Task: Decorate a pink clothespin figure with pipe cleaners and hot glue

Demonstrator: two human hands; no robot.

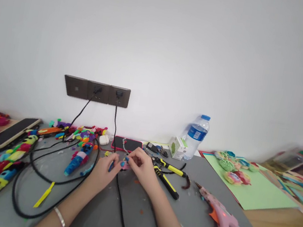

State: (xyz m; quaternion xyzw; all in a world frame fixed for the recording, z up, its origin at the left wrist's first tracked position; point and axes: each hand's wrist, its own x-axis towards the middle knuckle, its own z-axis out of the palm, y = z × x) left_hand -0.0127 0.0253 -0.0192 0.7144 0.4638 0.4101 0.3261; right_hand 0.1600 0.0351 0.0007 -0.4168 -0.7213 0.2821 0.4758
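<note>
Both my hands meet over the grey table (111,215) near its far middle. My left hand (104,169) and my right hand (141,166) pinch a small pink and blue fuzzy craft piece (124,164) between their fingertips. A silver bracelet (60,217) circles my left wrist. A black cable (121,205) runs under my hands toward me. A twisted fuzzy wire rises from the piece toward a red-cased phone (127,143).
Yellow-handled pliers (167,176) lie right of my hands, a pink glue gun (222,222) further right. Colourful fuzzy figures (78,157) and looped black cables cover the left. A water bottle (196,136), a small box, keys, an earbud case, wall sockets (97,91), green paper (255,189) with flowers.
</note>
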